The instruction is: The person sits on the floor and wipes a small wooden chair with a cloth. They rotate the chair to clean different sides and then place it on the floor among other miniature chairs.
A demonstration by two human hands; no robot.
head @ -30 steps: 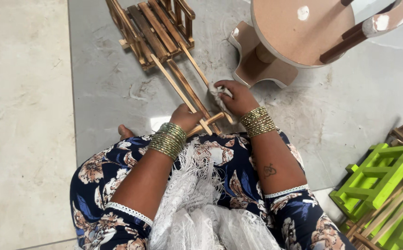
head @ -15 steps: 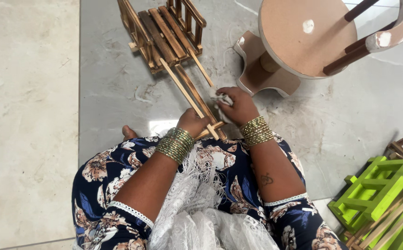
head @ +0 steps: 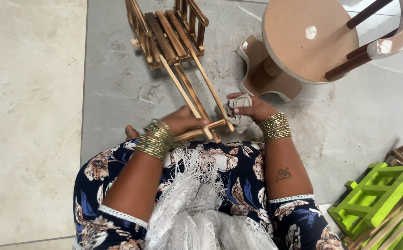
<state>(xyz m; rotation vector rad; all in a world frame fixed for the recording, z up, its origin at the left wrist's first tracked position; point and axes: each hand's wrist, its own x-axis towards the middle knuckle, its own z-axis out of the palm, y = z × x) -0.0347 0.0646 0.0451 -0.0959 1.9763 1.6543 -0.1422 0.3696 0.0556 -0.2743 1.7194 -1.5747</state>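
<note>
A seated person's left hand (head: 183, 121) clasps the near crossbar of a small wooden cart (head: 173, 34) lying on the grey floor (head: 113, 88), its long shafts reaching the lap. The right hand (head: 255, 109) pinches a pale cloth (head: 236, 111) against one shaft. The wiping appears to be under way, with the slatted bed seemingly yet to be wiped. A round stand (head: 310, 39) and green frames (head: 377, 194) wait nearby.

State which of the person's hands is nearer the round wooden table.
Right. The right hand, holding a grey cloth, lies just below the round table; the left hand is farther left.
</note>
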